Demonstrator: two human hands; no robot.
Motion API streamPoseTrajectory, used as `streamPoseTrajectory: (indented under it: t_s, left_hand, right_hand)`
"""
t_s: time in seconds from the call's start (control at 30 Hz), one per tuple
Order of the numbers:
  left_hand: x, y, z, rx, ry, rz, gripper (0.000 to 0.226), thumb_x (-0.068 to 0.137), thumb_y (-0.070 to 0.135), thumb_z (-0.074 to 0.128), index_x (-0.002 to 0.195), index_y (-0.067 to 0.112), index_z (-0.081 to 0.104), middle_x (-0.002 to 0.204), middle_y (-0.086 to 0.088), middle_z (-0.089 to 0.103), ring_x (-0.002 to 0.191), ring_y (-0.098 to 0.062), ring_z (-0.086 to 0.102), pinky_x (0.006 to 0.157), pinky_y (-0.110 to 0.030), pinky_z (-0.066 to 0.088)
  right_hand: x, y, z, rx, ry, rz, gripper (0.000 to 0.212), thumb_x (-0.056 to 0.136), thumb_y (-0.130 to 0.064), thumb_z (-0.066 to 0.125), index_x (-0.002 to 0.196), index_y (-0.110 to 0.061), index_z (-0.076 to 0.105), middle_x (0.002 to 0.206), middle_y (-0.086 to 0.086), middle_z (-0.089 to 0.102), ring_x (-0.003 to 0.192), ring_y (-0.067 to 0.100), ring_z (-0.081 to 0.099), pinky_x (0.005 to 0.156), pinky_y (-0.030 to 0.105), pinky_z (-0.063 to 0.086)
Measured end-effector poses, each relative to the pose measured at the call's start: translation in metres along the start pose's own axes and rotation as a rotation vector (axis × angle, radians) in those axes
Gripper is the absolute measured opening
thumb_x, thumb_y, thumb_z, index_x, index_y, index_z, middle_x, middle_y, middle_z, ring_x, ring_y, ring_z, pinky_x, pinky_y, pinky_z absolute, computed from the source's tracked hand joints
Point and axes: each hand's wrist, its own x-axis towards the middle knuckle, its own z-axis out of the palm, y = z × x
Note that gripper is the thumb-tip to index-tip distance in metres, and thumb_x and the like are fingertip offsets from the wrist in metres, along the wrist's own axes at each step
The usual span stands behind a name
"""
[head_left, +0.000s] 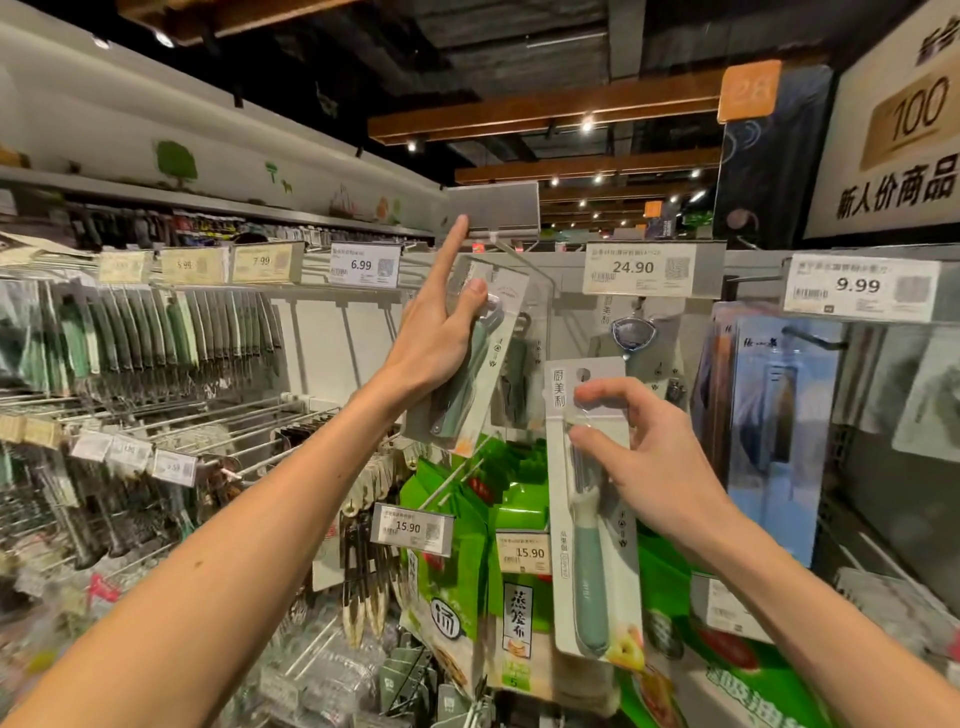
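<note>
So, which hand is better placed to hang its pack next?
Probably left: left hand holds the upper pack under the raised tag holder, forefinger touching it; right hand holds the lower pack.

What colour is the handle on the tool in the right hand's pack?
Teal green handle, whitish near its top, inside the carded pack; head view.
</note>
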Motion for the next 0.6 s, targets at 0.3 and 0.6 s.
streamPoseTrajectory:
  t_s: [0.3, 0.6]
  left_hand:
    - [0.007, -0.018, 0.010, 0.152, 0.005, 0.104, 0.083, 0.100, 0.024, 0.057, 0.157, 0.034, -0.002, 0.146, -0.029, 0.043, 0.070, 0.008, 0.060, 0.095, -0.036, 0.050]
    - [0.021, -0.031, 0.050, 0.126, 0.203, 0.087, 0.114, 0.088, 0.013, 0.073, 0.145, 0.039, -0.022, 0.071, -0.010, 0.059, 0.054, -0.019, 0.057, 0.067, -0.042, 0.058]
  right_hand:
    - [0.008, -0.006, 0.000, 0.049, 0.025, -0.005, 0.025, 0.088, -0.013, 0.069, 0.109, -0.026, 0.061, 0.114, -0.017, 0.063, 0.113, -0.004, 0.055, 0.103, 0.019, 0.039]
    - [0.012, -0.012, 0.009, 0.053, 0.034, -0.053, 0.027, 0.088, -0.010, 0.068, 0.106, -0.027, 0.059, 0.111, -0.013, 0.064, 0.109, -0.003, 0.057, 0.097, 0.016, 0.040]
